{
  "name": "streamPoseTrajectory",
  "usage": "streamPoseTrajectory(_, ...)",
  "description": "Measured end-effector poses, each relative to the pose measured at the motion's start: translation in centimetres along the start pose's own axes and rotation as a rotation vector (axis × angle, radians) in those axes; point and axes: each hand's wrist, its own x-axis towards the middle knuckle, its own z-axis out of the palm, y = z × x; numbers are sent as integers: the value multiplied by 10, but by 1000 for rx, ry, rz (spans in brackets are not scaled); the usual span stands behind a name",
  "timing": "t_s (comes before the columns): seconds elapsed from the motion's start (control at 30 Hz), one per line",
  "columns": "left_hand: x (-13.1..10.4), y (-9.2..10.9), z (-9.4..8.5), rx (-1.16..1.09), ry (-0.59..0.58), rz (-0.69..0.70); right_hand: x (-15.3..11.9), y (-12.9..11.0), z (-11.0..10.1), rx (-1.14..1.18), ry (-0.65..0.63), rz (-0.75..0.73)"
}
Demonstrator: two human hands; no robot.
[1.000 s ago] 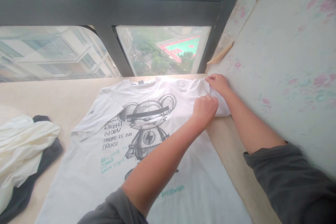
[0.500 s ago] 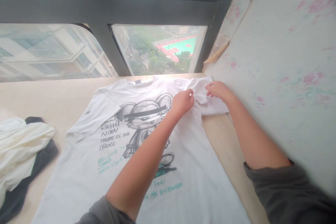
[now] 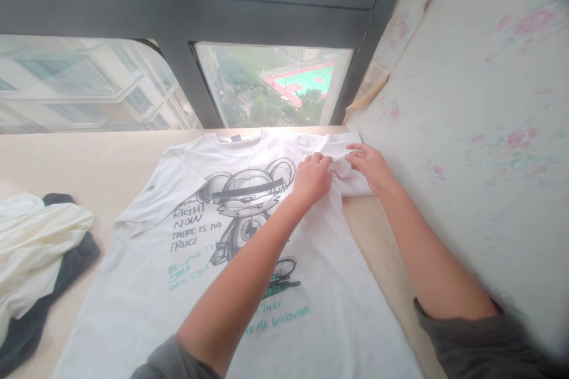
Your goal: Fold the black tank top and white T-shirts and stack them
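A white T-shirt point(image 3: 146, 272) lies spread front side up, its collar toward the window. It bears a sketched bear figure with black and green lettering. My left hand point(image 3: 313, 176) is at the shoulder on the right side, fingers bent down and closed on bunched cloth. Beside it, my right hand point(image 3: 368, 164) pinches the sleeve between thumb and fingers. The sleeve cloth is wrinkled between both hands, and my left forearm crosses over the print, hiding part of it.
At the left, a cream cloth point(image 3: 44, 237) lies crumpled on a dark garment point(image 3: 75, 263). The pale ledge point(image 3: 111, 160) meets a dark window frame point(image 3: 267, 18) behind the shirt. A floral-papered wall point(image 3: 480, 130), peeling at its edge, stands close on the right.
My right hand has moved slightly left and its fingers have come onto the sleeve cloth. My left hand has shifted slightly, its fingers lying lower on the fabric.
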Motion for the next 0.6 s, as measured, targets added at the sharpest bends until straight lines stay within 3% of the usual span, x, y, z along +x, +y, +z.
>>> streamPoseTrajectory(0.1,-2,4,-2,27,21,26,-15,0,-1,-30,-7,-42)
streamPoseTrajectory(0.23,-6,10,-3,74,39,47,-34,9,-2,-279,-6,-34)
streamPoseTrajectory(0.37,-10,17,-1,132,13,76,-39,18,-11,-370,-61,-27)
streamPoseTrajectory(0.47,-10,27,2,163,-30,138,-22,24,-20,-368,-42,-5)
streamPoseTrajectory(0.6,-3,43,8,174,-75,188,29,28,-21,-550,85,-35)
